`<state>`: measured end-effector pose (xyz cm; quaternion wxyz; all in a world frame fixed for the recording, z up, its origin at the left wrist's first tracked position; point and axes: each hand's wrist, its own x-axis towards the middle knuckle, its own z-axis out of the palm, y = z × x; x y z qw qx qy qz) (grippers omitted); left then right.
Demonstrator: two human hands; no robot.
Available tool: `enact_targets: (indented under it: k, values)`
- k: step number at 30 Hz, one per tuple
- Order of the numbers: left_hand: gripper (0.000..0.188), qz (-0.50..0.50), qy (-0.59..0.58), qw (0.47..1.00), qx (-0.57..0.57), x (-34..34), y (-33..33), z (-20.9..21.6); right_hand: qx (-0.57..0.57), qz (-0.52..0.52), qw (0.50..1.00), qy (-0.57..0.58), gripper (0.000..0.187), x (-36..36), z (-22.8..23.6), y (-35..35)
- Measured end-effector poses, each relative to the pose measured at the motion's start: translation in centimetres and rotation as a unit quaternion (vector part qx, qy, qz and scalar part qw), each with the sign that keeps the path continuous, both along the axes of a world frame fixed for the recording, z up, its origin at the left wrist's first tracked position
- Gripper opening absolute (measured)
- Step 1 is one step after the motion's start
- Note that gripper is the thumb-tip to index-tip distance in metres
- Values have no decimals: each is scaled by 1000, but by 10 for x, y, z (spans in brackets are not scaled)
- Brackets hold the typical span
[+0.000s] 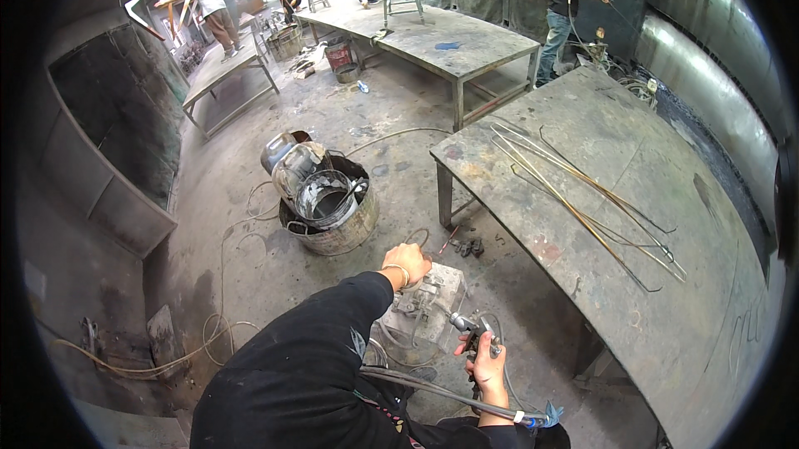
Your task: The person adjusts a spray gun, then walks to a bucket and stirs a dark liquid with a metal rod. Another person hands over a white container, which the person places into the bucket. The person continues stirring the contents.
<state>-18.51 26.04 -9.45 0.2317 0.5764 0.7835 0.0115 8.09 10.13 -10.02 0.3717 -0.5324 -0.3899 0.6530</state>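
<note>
Two bare hands: apart from each other — one reaches forward and down, one sits closer to my body.
Left hand (407,266): curled, knuckles up, at the far left corner of the box (450,281). My fingertips are hidden, so I cannot tell whether they are clamped on anything; the bent wrist suggests I am steadying a part there.
Right hand (489,370): fingers wrapped around the spray gun (470,328), likely for a firm hold while my other arm is stretched out.
Spray gun: just beside the box, its silver front end turned toward the fittings (423,292) — lifted like this, it stays clear of the concrete.
Box: down on the floor (391,166) near the table, fittings upward, presumably so that I can get at them from above.
Hoses (433,388): grey, crossing low in front of me to my right wrist; they seem bundled to limit tangling.
Tub (329,241): ahead and to the left, with a smeared bucket (320,199) and jugs (297,168) in it, probably gathered there to contain drips.
Near table (666,341): on my right, carrying thin bent rods (578,218), loosely grouped, perhaps to keep them off the floor.
Co-worker (559,12): dark top, standing past that table.
</note>
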Motion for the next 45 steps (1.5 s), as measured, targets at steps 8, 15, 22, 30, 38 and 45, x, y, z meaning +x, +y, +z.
enact_targets:
  k: [8,15,22,30,38,45]
  values:
    - [40,-4,5,1000,0,0,1,-3,4,-1,1000,3,83,0,-5,0]
    - [40,-1,3,1000,-6,0,1,-2,-2,-4,1000,3,82,1,-1,-1]
    - [41,3,-3,1000,-9,0,0,0,-4,-8,1000,-1,82,1,-2,-3]
    - [41,3,-3,1000,-1,0,0,-1,0,-7,1000,3,83,2,-6,-2]
    - [40,2,-6,1000,3,-1,0,-2,-9,-9,1000,-10,84,0,-1,-2]
    - [40,-2,-5,1000,3,0,-1,-1,-5,0,1000,-1,84,1,-1,-1]
